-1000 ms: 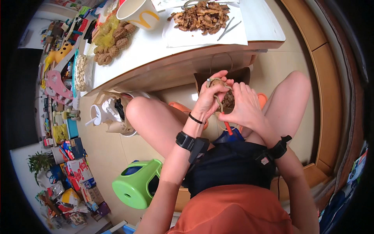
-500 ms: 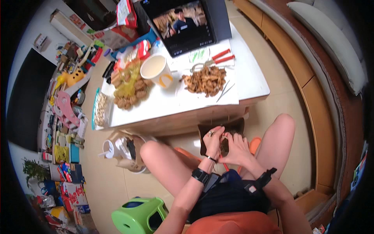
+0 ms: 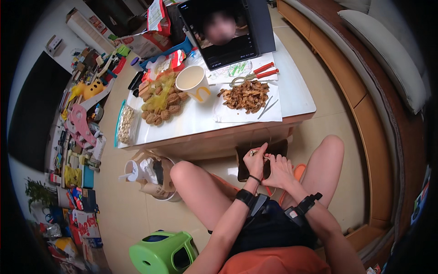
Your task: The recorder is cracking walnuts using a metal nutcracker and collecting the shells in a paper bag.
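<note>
My left hand and my right hand meet over a dark open box on the floor between my knees. Both sets of fingers are pinched together. Whatever they hold is too small and covered to make out. On the white table ahead, a pile of brown walnut pieces rests on white paper, with tweezers at its right. Behind the pile lie red-handled pliers. Whole walnuts lie to the left, partly under a yellow net.
A white paper cup stands beside the walnuts, and a zip bag of pale nuts at the table's left end. A tablet leans at the back. The floor holds a lined bin and a green stool.
The view has shifted slightly, and the tablet's picture has changed. My hands remain together over the box, with small finger movements.
</note>
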A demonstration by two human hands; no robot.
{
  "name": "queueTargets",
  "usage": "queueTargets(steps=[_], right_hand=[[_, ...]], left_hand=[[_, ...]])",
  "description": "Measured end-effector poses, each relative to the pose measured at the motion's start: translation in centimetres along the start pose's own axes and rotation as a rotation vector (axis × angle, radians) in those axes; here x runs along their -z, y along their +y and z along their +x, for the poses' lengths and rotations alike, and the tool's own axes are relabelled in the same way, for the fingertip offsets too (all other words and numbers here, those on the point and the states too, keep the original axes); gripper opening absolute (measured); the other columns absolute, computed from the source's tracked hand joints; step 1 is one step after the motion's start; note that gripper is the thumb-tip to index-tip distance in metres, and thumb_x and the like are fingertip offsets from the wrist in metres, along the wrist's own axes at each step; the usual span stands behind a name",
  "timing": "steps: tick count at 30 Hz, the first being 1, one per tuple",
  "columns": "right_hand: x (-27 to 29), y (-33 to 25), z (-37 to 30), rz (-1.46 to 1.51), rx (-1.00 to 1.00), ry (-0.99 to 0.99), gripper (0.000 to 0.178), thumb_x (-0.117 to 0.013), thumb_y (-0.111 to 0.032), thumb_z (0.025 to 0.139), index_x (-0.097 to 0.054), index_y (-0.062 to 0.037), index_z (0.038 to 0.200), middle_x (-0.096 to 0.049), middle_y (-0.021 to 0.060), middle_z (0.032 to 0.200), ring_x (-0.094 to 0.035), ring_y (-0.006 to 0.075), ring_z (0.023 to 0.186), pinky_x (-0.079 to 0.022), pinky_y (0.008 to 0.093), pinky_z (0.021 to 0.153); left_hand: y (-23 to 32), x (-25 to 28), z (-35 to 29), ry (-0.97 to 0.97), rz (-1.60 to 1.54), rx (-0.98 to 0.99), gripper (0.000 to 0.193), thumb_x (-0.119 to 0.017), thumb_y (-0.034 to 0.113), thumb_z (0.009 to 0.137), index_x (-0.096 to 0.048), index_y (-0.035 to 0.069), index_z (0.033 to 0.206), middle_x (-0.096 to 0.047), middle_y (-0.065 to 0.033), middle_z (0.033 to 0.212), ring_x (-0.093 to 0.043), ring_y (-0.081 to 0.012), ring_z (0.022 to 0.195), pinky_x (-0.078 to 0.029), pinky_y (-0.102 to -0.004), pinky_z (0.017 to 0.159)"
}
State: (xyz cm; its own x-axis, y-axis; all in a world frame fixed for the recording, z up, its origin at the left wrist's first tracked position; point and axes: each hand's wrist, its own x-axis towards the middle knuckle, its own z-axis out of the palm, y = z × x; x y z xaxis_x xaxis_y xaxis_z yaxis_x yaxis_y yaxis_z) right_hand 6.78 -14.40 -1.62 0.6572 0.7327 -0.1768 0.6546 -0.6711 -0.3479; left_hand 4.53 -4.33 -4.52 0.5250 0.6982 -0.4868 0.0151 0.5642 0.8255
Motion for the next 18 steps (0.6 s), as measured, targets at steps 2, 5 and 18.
queueTargets(steps=[2,5,18], right_hand=[[-0.3,0.0,0.2,0.001,-0.005,0.0,0.078,-0.07,-0.046,0.048,-0.044,-0.0008,0.107,-0.05,0.0188,0.094,-0.05,0.0338,0.09,-0.039,0.0415,0.078],[-0.3,-0.1,0.3,0.018,-0.024,-0.016,0.08,-0.07,-0.045,0.048,-0.045,-0.0014,0.11,-0.05,0.0191,0.095,-0.052,0.034,0.089,-0.041,0.042,0.077],[-1.2,-0.2,-0.1,0.066,-0.043,-0.015,0.081,-0.069,-0.044,0.05,-0.045,0.0,0.113,-0.052,0.0217,0.095,-0.055,0.0367,0.088,-0.044,0.0427,0.075]], left_hand=[[-0.5,-0.1,0.5,0.043,0.038,-0.025,0.022,-0.073,0.013,0.069,-0.056,0.0,0.074,-0.058,-0.0049,0.064,-0.054,-0.0099,0.05,-0.042,-0.0201,0.042],[-1.1,-0.1,1.3,0.05,0.022,-0.043,0.02,-0.072,0.01,0.069,-0.056,-0.001,0.072,-0.057,-0.0061,0.061,-0.054,-0.0113,0.049,-0.042,-0.0221,0.041],[-1.6,0.3,1.8,0.117,0.053,-0.032,0.02,-0.073,0.009,0.067,-0.056,-0.002,0.069,-0.056,-0.0075,0.057,-0.053,-0.0137,0.047,-0.045,-0.0265,0.045]])
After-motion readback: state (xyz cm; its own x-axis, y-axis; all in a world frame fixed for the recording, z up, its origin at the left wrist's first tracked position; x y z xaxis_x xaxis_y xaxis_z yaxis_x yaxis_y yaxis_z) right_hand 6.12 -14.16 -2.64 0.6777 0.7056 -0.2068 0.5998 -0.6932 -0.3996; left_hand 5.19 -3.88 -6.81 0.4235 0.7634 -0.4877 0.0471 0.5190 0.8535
